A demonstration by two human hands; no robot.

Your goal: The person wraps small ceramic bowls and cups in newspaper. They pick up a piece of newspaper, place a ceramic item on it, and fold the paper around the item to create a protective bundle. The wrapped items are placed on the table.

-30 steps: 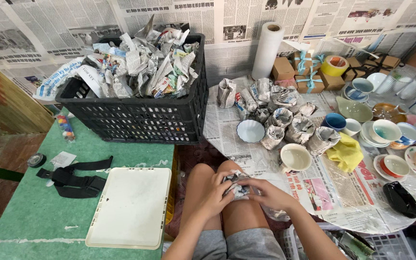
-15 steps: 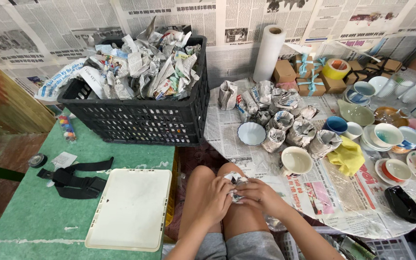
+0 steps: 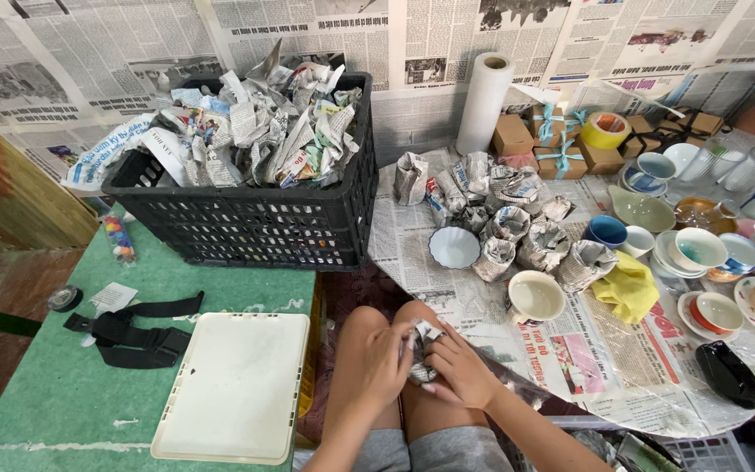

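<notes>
Both hands, left [image 3: 376,363] and right [image 3: 458,374], clasp a newspaper bundle [image 3: 419,348] over the knees; the crate [image 3: 246,223] brims with crumpled newspaper [image 3: 255,131].

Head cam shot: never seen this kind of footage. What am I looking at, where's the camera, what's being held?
There is no machine here. One camera sits on a person's head and looks down, so you see their own knees and two bare hands. The left hand and right hand meet over the lap, both closed around a small newspaper-wrapped item; what is inside is hidden. To the left, a green table carries a white tray, a black strap and a black crate heaped with crumpled newspaper. To the right, a round table covered in newspaper holds wrapped bundles, bare bowls and cups, a yellow cloth, a paper roll and small boxes.
</notes>
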